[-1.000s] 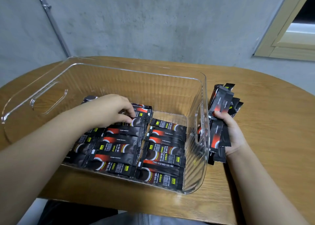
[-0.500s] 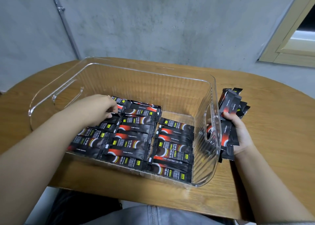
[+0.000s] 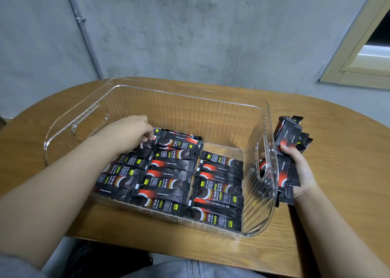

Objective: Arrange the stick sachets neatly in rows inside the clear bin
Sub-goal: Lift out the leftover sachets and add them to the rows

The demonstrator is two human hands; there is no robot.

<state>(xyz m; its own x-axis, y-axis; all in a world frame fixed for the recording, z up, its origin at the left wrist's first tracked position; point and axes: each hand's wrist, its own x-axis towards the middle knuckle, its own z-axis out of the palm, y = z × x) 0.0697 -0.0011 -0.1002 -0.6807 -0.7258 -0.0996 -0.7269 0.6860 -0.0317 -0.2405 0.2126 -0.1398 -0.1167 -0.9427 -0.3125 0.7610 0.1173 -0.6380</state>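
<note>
A clear ribbed bin (image 3: 190,100) stands on the wooden table. Black and red stick sachets (image 3: 168,172) lie flat inside it in three rows, side by side. My left hand (image 3: 130,132) reaches into the bin over the left row, its fingertips pinching the end of one sachet (image 3: 148,145) at the far end of that row. My right hand (image 3: 299,168) rests on the table outside the bin's right wall and grips a fanned bundle of sachets (image 3: 289,134).
The oval wooden table (image 3: 337,151) ends at a grey concrete wall. A pale window frame (image 3: 358,56) is at the upper right. A pipe (image 3: 82,29) runs down the wall at the left. The bin's far part holds no sachets.
My left hand has moved from the middle row leftward to the far end of the left row. The right hand stays with its bundle. The camera view has shifted.
</note>
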